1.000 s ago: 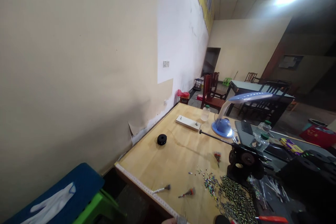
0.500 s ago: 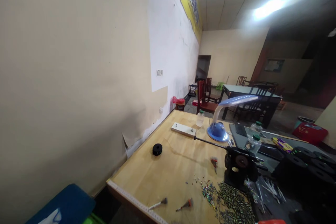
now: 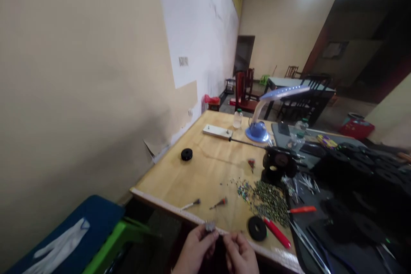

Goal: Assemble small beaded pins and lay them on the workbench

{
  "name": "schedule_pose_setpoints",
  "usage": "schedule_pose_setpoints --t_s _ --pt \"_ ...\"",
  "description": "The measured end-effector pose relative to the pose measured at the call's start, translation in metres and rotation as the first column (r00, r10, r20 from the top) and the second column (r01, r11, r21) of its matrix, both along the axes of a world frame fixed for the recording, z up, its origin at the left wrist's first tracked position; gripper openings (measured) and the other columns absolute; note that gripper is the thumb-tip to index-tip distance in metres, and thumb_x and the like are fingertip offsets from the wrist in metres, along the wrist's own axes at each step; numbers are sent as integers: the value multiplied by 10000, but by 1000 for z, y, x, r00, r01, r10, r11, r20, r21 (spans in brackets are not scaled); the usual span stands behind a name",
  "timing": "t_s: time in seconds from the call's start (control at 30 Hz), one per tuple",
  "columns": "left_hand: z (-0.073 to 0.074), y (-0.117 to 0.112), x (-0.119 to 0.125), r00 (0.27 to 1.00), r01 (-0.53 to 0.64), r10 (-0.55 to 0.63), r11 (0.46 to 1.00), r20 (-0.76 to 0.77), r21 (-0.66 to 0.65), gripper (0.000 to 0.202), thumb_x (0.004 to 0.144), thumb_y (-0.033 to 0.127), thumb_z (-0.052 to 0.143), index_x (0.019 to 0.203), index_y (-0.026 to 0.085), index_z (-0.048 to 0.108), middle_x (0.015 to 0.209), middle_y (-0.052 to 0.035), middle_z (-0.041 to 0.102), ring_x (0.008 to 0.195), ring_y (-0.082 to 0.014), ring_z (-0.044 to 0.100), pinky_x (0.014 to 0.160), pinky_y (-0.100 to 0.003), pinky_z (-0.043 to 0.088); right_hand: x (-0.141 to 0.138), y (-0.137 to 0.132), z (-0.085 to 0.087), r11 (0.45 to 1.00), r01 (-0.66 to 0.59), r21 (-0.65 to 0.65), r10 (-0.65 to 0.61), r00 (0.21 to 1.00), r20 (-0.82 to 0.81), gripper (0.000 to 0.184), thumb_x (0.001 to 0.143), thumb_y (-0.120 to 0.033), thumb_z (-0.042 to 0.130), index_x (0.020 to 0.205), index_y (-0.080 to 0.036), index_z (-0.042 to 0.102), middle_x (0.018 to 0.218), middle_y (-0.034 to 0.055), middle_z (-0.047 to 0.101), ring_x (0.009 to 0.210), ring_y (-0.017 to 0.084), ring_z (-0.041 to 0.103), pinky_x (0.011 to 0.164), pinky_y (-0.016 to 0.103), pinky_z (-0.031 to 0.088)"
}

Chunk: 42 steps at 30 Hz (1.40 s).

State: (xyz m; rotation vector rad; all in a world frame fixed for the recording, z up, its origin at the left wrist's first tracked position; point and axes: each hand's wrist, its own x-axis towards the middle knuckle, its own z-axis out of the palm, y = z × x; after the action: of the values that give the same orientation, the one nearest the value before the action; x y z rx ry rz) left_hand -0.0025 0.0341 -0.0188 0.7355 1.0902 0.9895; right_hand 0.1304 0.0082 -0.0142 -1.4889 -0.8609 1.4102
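Observation:
At the front edge of the wooden table (image 3: 212, 167), my left hand (image 3: 197, 248) is closed with a small grey knobbly piece (image 3: 210, 225) between thumb and fingers. Just to its right, my right hand (image 3: 240, 253) has thumb and finger pinched together; whatever is in that pinch is too small and dark to make out. The hands are close but apart. Beyond them lie two small dark-tipped pieces, one with a white stem (image 3: 191, 204) and one with a red band (image 3: 220, 202). Right of my right hand are a black ring-shaped disc (image 3: 257, 228) and a red-handled tool (image 3: 277, 233).
A pile of small patterned beads or tubes (image 3: 269, 199) spreads near a black winding device (image 3: 278, 162) with a long rod. Farther back stand a blue lamp (image 3: 257, 132), a bottle (image 3: 237, 120) and a white board (image 3: 217, 132). A black spool (image 3: 186, 154) sits left.
The view has tipped downward. Both hands, out of sight before, now show at the table's front edge, along with the black disc and the whole red-handled tool.

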Motion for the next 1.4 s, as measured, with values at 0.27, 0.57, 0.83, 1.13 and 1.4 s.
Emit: schedule_pose_setpoints --t_s 0.27,0.57,0.83,1.13,1.4 --pt "18 -8 -1 1000 23 -22 1000 13 -6 333 663 431 763 700 148 592 535 64 496 496 -83 399 495 -205 320 -9 -4 19 1000 12 23 -7 980 -198 529 612 -671 703 644 -176 521 350 -107 400 319 35 241 359 176 149" --pt "25 -8 -2 983 5 25 986 180 -167 311 616 348 808 696 146 586 518 74 483 478 -59 383 473 -180 289 -9 -9 20 999 -24 23 28 985 -168 453 677 -598 686 649 -186 499 365 -106 409 327 45 262 363 174 172" --pt "22 -10 -3 1000 -16 16 999 -16 44 310 689 404 757 684 150 579 538 68 474 506 -81 379 496 -198 321 -10 -10 28 999 -38 10 39 988 -151 438 681 -583 684 638 -186 502 361 -101 418 328 45 256 366 177 173" --pt "26 -13 -6 939 41 75 944 -335 327 272 787 414 658 729 151 623 687 -14 612 679 -163 524 658 -242 437 -10 -12 21 999 -45 6 45 982 -184 446 686 -595 678 636 -195 487 345 -108 404 318 43 240 357 178 155" --pt "18 -16 -10 873 109 127 890 -470 444 207 826 328 617 721 150 632 657 -9 612 634 -158 531 599 -221 430 -10 -13 24 999 -47 -6 45 985 -168 445 681 -594 679 629 -195 489 342 -102 418 311 43 241 357 179 161"
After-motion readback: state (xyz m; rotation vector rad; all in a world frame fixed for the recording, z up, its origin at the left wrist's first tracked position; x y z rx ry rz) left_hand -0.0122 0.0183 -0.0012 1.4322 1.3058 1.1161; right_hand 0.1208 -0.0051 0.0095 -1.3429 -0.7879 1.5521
